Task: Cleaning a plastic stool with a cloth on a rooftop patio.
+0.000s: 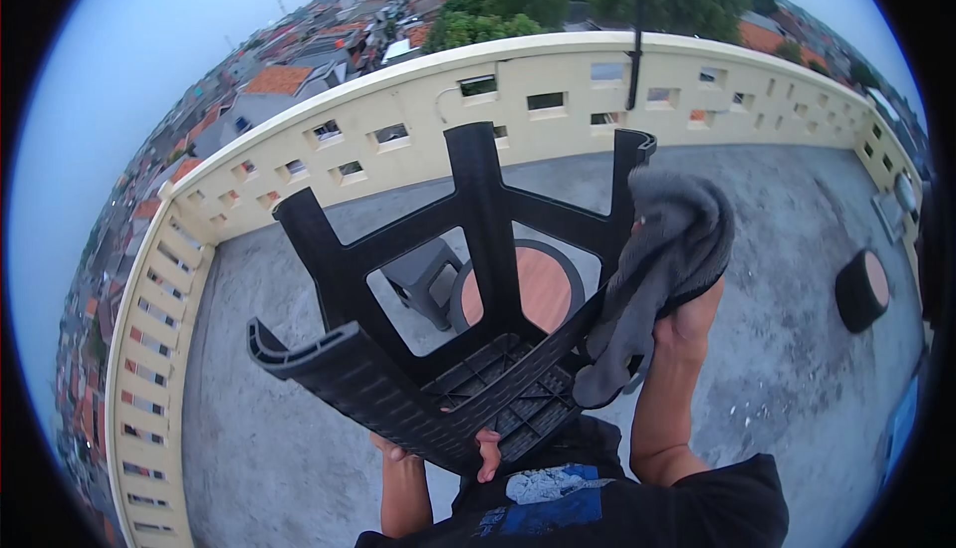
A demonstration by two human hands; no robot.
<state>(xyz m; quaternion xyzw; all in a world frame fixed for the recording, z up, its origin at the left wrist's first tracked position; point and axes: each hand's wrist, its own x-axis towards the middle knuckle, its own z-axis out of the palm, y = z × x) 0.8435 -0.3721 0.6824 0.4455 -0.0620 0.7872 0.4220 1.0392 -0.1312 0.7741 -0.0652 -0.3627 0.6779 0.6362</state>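
Observation:
A black plastic stool is held up before me, upside down, its legs pointing up and away and the ribbed underside of its seat showing. My left hand grips it low by the near leg; part of the hand is behind the plastic. A grey cloth hangs over the right-hand leg. Under the cloth, my right hand presses it around that leg, the fingers mostly covered.
Beyond the stool, a round table with a wood-look top and a dark grey stool stand on the concrete floor. A black round seat is at right. A cream parapet wall with rectangular openings encloses the rooftop; a dark pole rises by it.

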